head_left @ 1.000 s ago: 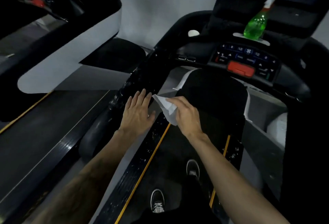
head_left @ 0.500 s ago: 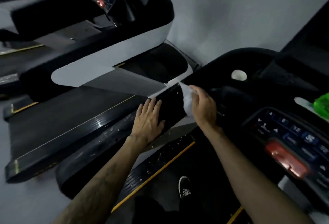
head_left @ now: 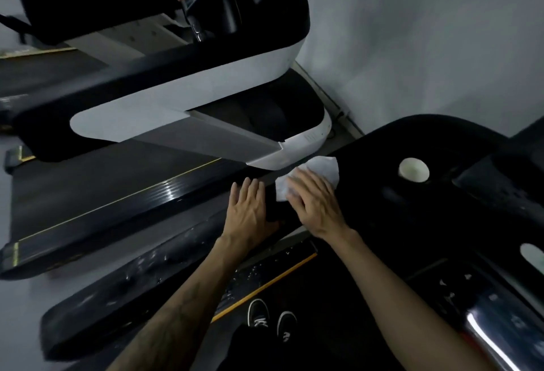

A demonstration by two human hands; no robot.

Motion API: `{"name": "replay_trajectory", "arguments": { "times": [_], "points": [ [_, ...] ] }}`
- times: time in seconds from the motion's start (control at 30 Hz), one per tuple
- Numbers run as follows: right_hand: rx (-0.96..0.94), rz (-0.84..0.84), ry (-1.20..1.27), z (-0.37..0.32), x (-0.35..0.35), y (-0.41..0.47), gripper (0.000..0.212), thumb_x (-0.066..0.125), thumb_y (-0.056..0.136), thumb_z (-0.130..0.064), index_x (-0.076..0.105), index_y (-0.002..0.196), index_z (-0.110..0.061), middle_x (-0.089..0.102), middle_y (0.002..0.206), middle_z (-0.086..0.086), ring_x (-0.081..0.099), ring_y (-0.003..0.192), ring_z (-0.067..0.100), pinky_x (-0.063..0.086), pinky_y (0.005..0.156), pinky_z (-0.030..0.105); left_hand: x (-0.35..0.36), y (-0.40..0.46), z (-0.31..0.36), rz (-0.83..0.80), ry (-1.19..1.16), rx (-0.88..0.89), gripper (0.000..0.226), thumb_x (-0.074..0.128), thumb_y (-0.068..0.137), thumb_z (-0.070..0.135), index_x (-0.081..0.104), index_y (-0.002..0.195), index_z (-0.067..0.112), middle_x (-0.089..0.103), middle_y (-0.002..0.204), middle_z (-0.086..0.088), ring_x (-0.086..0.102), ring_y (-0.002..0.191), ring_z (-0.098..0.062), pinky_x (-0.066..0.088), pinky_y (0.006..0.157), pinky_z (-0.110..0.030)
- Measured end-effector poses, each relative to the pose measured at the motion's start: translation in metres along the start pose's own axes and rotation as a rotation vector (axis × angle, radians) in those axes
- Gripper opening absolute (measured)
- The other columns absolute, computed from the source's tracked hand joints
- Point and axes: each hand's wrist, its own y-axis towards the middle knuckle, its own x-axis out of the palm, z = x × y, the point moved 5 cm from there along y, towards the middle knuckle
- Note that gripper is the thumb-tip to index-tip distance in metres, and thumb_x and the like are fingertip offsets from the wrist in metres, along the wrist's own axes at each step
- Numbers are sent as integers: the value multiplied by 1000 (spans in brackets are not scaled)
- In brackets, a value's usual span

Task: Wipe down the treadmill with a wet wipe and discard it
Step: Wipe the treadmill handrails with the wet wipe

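On handrail: wet wipe being pressed flat by right hand
Handling: thin, limp, light; best pinched at far edge
Left hand: being rested flat, fingers straight, on treadmill rail

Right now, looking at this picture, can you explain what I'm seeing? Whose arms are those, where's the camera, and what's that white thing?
There is no robot here. The camera sits on a person's head and looks forward and down, so the two bare arms are that person's own; their shoes show at the bottom.

They stand on a treadmill, dark and glossy. The right hand lies with fingers spread flat on a white wipe, pressing it onto the treadmill's left side arm. The left hand rests flat on the same arm beside it, holding nothing.

A small white cup sits in the console. Part of the button panel shows at lower right. To the left stands a second treadmill, black and white.
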Motion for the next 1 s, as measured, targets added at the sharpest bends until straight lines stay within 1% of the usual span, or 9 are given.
{"name": "replay_trajectory", "arguments": {
  "times": [0.1,0.2,0.33,0.4,0.47,0.6,0.73,0.87,1.0],
  "points": [
    [27,20,34,2,-4,18,52,33,107,-46,67,135,-18,62,139,8,54,130,26,42,110,47,-3,12,-2,68,-48,-4,101,67,79,74,39,152,10,41,156,-8,24,153,-28,2,127,-44],
    [80,-78,-78,8,6,32,57,27,106,-51,69,132,-23,61,141,7,50,136,28,32,117,50,-4,17,-4,71,-48,-24,97,72,72,76,52,143,13,50,143,-6,38,143,-26,16,125,-41],
    [-16,-261,-114,1,18,50,66,18,101,-55,70,126,-24,68,128,0,56,125,24,22,119,47,-1,20,-5,47,-78,-63,88,74,72,75,55,133,15,54,127,-2,50,122,-23,35,107,-35],
    [-137,-386,-79,-8,19,56,71,12,99,-56,66,130,-24,67,130,-3,56,125,21,22,119,43,-2,20,-5,6,-69,-56,84,74,74,73,54,131,16,51,125,-2,49,116,-21,38,99,-34],
    [-200,-444,-67,-5,18,62,71,10,99,-55,65,131,-24,67,131,-4,56,124,19,27,114,38,-5,21,-5,-11,-68,-64,88,75,73,74,52,134,16,50,125,-2,47,115,-21,38,98,-34],
    [-173,-283,-178,16,11,59,56,20,102,-45,69,112,-19,71,109,0,63,103,22,41,99,40,-6,18,-4,2,-75,-95,95,76,70,75,49,142,18,51,127,-2,48,117,-21,39,98,-33],
    [-143,-169,-155,2,11,49,38,36,100,-38,68,103,-18,70,101,2,62,97,24,45,99,44,-8,12,-1,45,-90,-111,95,79,73,68,47,146,17,51,130,-3,49,117,-21,40,97,-31],
    [-255,-264,-80,-10,21,54,47,27,101,-40,68,112,-20,70,110,-1,62,103,22,40,102,41,-11,5,2,53,-111,-118,93,75,79,65,40,150,16,50,140,-3,47,124,-20,38,103,-31],
    [-154,-265,-103,6,15,56,56,19,103,-47,68,115,-24,70,113,-3,62,108,20,34,106,39,-11,-1,1,61,-132,-152,97,72,82,66,34,155,15,49,149,-5,48,132,-23,35,111,-33]
  ]
}}
